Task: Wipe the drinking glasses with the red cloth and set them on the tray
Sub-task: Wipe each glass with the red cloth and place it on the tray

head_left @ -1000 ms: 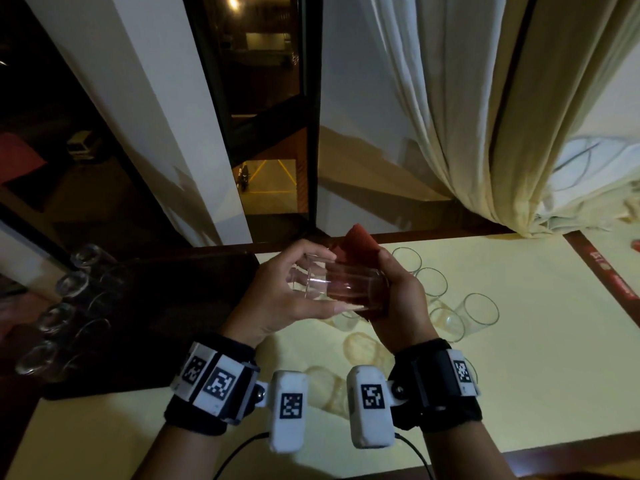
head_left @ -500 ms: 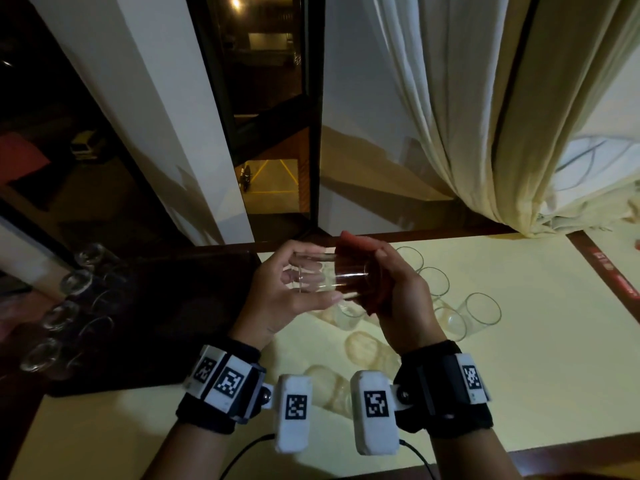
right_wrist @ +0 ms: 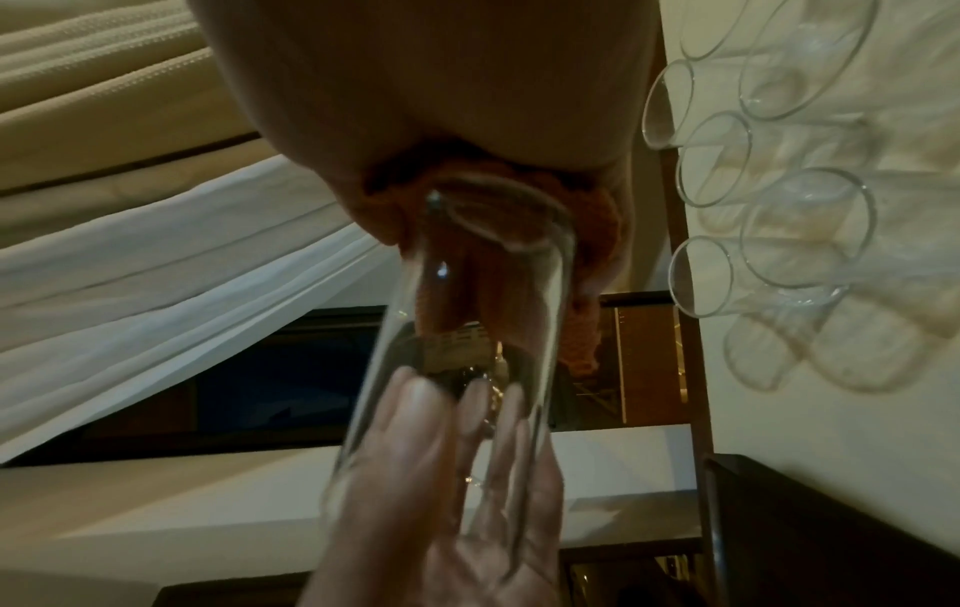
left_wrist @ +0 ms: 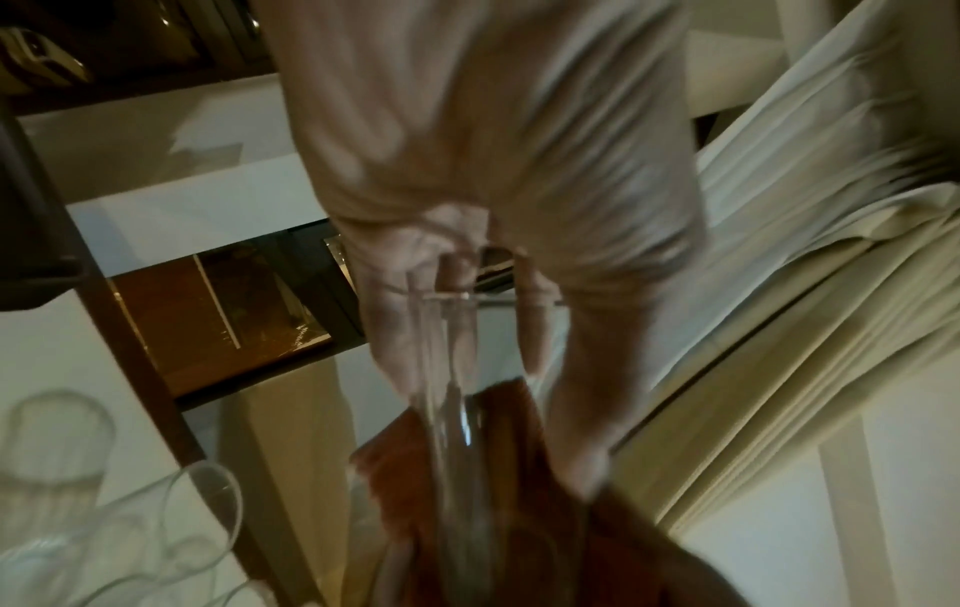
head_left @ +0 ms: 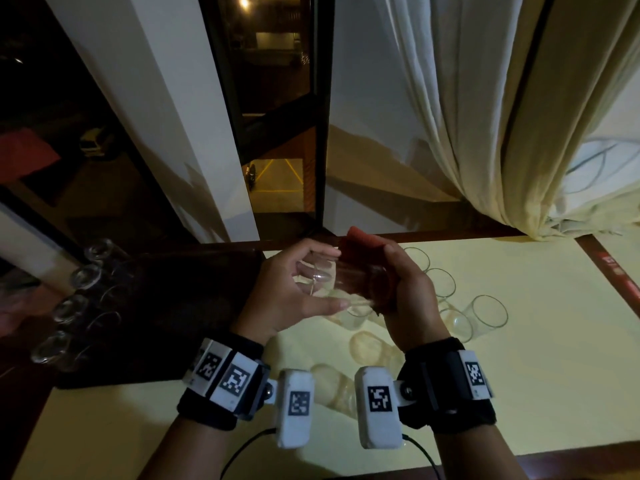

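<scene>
While wiping goes on: a glass lies sideways in the air between both hands, above the counter.
Left fingers: curled round the open end of the glass, thumb below, most likely to steady and turn it.
Left hand: holds the glass only, no cloth.
Right hand: wraps the red cloth round the base end of the glass, so the cloth rubs the wall while the palm supports the bottom.
Right fingers: closed over cloth and glass together.
Waiting glasses: a cluster stands on the yellow counter just beyond the right hand, close at hand for the next pick.
Tray: dark, left of the hands, beside the window.
Finished glasses: a row stands along the tray's far left edge, leaving room nearer the hands.
Curtain: hangs behind the counter, well apart.
</scene>
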`<state>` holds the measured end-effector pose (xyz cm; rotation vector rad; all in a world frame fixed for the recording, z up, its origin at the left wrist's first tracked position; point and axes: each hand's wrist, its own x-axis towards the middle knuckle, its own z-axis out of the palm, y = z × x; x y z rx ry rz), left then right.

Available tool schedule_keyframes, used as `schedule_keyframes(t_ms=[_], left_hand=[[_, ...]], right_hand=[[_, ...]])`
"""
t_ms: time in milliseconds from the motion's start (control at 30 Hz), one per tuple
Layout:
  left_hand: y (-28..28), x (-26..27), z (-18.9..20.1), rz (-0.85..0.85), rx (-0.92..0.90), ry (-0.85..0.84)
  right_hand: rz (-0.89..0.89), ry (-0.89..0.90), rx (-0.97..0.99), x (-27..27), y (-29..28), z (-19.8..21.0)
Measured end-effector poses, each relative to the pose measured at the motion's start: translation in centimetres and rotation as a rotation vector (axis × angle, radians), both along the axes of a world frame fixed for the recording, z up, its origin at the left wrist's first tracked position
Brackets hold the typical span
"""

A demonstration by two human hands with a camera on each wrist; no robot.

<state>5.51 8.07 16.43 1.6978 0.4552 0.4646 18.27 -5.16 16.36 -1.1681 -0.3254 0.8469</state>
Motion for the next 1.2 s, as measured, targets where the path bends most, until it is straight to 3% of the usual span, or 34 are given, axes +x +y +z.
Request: schedule_keyframes(t_ms=[67, 133, 233, 400, 633, 767, 1033, 1200], left_hand=[[-0.4, 0.3, -0.5, 0.103, -0.022, -0.023], [-0.3, 0.3, -0.5, 0.088, -0.048, -0.013], [-0.1, 0.1, 0.1, 0.015, -0.117, -0.04], [-1.0, 0.2, -0.4, 0.149, -0.174, -0.141], [-1.7, 0.9, -0.7, 0.109, -0.316, -0.144], [-1.6, 1.1, -1.1, 0.08, -0.196, -0.021], [-0.8, 1.0, -1.2, -0.038, 0.31, 0.295], [-1.7, 1.3, -1.7, -0.013, 0.319, 0.313]], right_hand=[[-0.019, -0.043, -0.034, 0.1, 0.1, 0.0], [-0.035, -0.023, -0.051, 0.1, 0.1, -0.2], [0.004, 0.085, -0.032, -0.3, 0.3, -0.6], [0.055, 0.248, 0.104, -0.4, -0.1, -0.4], [0.017, 0.07, 0.21, -0.7, -0.2, -1.1], [-0.073, -0.012, 0.151, -0.3, -0.2, -1.1], [-0.053, -0.247, -0.034, 0.0, -0.1, 0.0], [-0.037, -0.252, -0.053, -0.3, 0.4, 0.0]])
